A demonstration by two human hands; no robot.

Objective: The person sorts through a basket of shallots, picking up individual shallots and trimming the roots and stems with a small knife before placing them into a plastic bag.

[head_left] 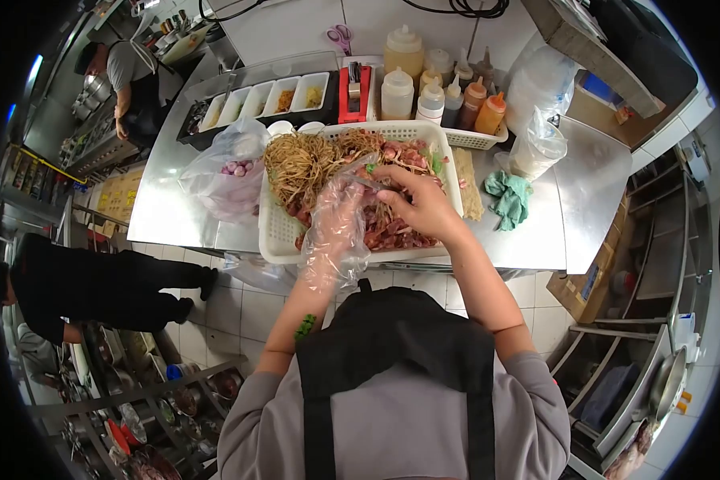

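Note:
A white plastic basket (276, 240) stands at the front of the steel table, with brown stringy roots (300, 164) heaped on its left side and reddish-purple shallot-like pieces (396, 234) on the right and below. My left hand (340, 210), in a loose clear plastic glove, is over the middle of the basket with its fingers curled; what they hold is hidden. My bare right hand (420, 200) meets it from the right, fingers closed round what looks like a small knife (368, 183). The knife's tip points at my left fingers. A bit of green (370, 168) shows just beyond them.
Left of the basket lies a plastic bag (224, 192) with purple bulbs. Behind stand a condiment tray (256, 104), squeeze bottles (430, 100) and a red-framed holder (354, 92). A green cloth (508, 198) lies right. Two people (96, 280) (132, 88) are at the left.

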